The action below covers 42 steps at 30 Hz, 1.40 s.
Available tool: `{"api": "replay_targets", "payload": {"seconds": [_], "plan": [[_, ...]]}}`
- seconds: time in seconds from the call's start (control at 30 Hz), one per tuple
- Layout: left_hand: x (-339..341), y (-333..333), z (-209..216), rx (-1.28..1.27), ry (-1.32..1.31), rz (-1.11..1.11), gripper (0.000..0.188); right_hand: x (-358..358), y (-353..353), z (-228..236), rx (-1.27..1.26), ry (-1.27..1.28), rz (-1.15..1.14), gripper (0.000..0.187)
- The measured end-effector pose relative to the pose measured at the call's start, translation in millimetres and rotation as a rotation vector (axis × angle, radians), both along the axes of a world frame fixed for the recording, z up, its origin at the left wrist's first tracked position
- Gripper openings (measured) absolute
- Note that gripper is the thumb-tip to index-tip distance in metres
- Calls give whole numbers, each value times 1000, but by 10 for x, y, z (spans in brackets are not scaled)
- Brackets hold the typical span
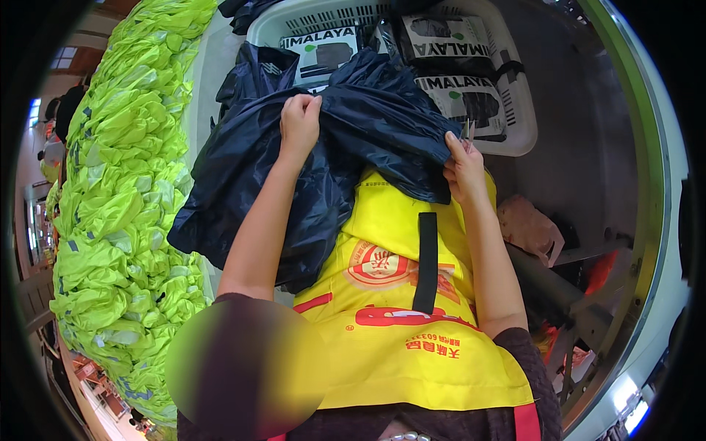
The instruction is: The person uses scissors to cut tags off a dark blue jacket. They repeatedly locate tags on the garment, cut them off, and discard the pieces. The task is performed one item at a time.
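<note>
In the frame's upper centre, the person's left hand [300, 123] is pinching a shiny navy garment [323, 184] while the right hand [463, 167] is gripping its right edge and slim metal snips [468, 131], near a white plastic basket [526, 136].

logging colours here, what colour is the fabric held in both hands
The fabric is dark navy blue, seen best in the head view.

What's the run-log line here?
left hand: pinches dark blue fabric; right hand: grips fabric edge, small metal tool; beyond: white basket; person's left: lime fabric pile
</note>
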<state>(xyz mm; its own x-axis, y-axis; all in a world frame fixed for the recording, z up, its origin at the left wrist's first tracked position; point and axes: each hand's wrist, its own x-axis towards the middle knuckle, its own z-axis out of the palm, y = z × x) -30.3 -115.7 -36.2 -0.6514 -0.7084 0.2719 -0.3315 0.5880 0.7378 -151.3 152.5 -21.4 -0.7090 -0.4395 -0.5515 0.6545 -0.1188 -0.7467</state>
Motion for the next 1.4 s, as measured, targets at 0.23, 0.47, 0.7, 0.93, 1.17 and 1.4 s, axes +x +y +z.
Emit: {"api": "replay_targets", "payload": {"seconds": [0.23, 0.47, 0.7, 0.93, 1.17, 1.4], "plan": [[287, 274, -95, -11, 61, 58, 20, -14, 13, -75, 71, 31, 89, 28], [201, 222, 199, 280, 300, 230, 21, 38, 62, -143, 120, 59, 97, 26], [75, 186, 322, 35, -490, 75, 37, -39, 144, -205, 253, 221, 206, 23], [265, 112, 244, 220, -166, 57, 19, -179, 19, 463, 389, 766, 464, 35], [226, 88, 93, 132, -30, 124, 16, 45, -1088, 384, 458, 1649, 787, 23], [211, 99, 27, 95, 33, 118, 14, 113, -1548, 152, 480, 1793, 847, 21]]}}
